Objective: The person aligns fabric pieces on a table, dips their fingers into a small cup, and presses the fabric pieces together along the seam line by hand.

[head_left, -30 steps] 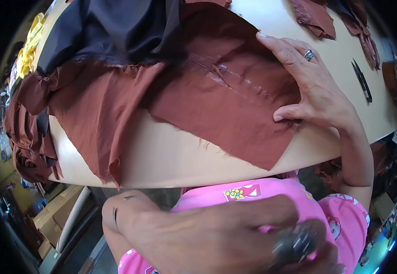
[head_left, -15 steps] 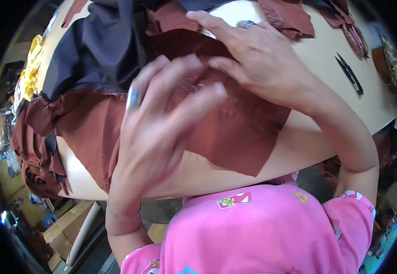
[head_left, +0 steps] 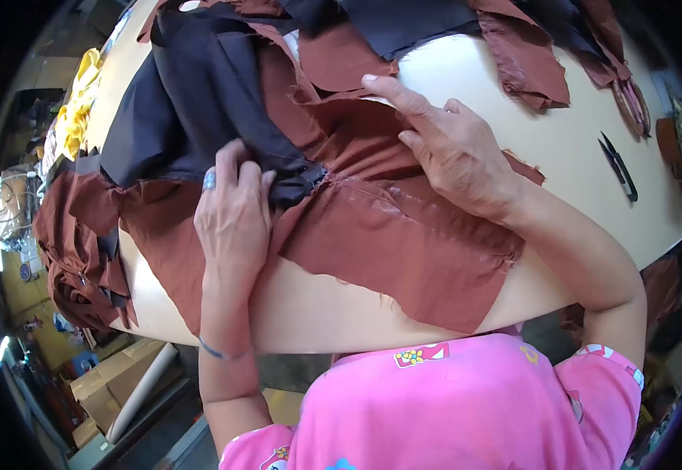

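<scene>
Brown fabric (head_left: 404,258) with frayed edges and pale marks along a seam lies on the table, joined to black fabric (head_left: 192,102) at its upper left. My left hand (head_left: 235,204), wearing a ring, has its fingers curled onto the black fabric near the seam; its fingertips press or grip the cloth. On the right, my right hand (head_left: 451,149) rests over the brown fabric's upper part, index finger stretched out and thumb apart. The cloth between the two hands is gathered in folds.
Black thread snips (head_left: 618,168) lie at the right on the pale table (head_left: 466,74). More brown (head_left: 521,55) and black pieces (head_left: 404,23) lie along the back. Yellow cloth (head_left: 82,102) is at the left edge, above bunched brown fabric (head_left: 74,251). Cardboard boxes (head_left: 114,380) stand below left.
My left hand has come up from near my lap onto the black fabric and closed on it. My right hand has moved inward from the fabric's right edge. The cloth has become more folded.
</scene>
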{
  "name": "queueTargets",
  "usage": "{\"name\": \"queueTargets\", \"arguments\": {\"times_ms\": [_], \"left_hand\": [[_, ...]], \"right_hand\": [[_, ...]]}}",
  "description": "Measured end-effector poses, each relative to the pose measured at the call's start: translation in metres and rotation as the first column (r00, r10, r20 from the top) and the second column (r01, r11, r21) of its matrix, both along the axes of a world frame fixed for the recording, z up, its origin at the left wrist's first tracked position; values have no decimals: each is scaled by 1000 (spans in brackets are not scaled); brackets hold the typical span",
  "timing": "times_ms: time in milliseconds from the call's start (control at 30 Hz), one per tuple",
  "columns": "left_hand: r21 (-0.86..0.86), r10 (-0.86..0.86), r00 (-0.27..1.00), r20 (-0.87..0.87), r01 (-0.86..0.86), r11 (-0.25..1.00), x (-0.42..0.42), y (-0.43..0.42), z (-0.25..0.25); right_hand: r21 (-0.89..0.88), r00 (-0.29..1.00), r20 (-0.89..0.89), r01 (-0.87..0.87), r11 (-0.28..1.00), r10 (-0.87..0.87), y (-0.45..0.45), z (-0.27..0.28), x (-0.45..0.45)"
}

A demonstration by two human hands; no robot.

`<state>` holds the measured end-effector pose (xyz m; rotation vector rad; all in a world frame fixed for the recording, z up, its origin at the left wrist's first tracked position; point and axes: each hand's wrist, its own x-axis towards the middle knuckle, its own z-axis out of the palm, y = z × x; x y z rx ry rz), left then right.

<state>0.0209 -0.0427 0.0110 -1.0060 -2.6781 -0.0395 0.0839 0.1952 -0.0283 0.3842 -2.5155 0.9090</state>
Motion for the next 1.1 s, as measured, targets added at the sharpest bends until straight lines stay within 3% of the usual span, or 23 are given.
{"name": "queueTargets", "arguments": {"times_ms": [133, 300, 400, 433, 533, 600, 700, 800, 867, 933, 1000, 1067, 1100], "left_hand": [[-5, -53, 998, -43, 52, 999, -16, -3, -11], [-61, 15, 999, -45, -18, 998, -26, 14, 10], [-71, -95, 991, -90, 88, 994, -46, 23, -2], [-16, -76, 997, 26, 77, 997, -50, 24, -6], [-2, -145, 989, 19, 145, 989, -53, 20, -16], [-41, -63, 998, -6, 62, 997, -40, 9, -14], [-145, 104, 995, 7, -102, 984, -28, -2, -4], [-39, 148, 974, -172, -157, 987, -44, -5, -7], [81, -51, 929, -367, 87, 993, -45, -6, 0], [191, -206, 849, -486, 333, 923, -23, -7, 6], [204, -486, 854, -185, 517, 831, 13, -9, 7], [104, -443, 882, 162, 431, 896, 40, -1, -1], [171, -410, 889, 206, 380, 909, 45, -4, -7]], "right_hand": [[-1, 1000, -5, 29, 1000, -29, 1, -3, 0], [-2, 998, 40, 50, 999, -50, -1, 0, -2], [97, 989, 127, 61, 993, -73, -3, 4, -10], [118, 994, 93, 53, 992, -64, -2, 4, -10], [132, 1000, -3, 24, 991, -24, 0, -3, -9], [71, 998, -63, -15, 997, 20, 1, -5, -10], [142, 996, -45, -73, 987, 80, -6, 2, -3], [72, 998, -26, -53, 996, 55, -9, -1, -7], [29, 999, -40, -36, 999, 37, -10, -2, -8], [9, 999, -38, -8, 1000, 8, -8, -3, -6], [57, 997, -69, -36, 998, 40, -7, -3, -6], [103, 995, -85, -49, 993, 58, -4, -4, -7], [125, 994, -87, -48, 991, 59, -2, -4, -9]]}}
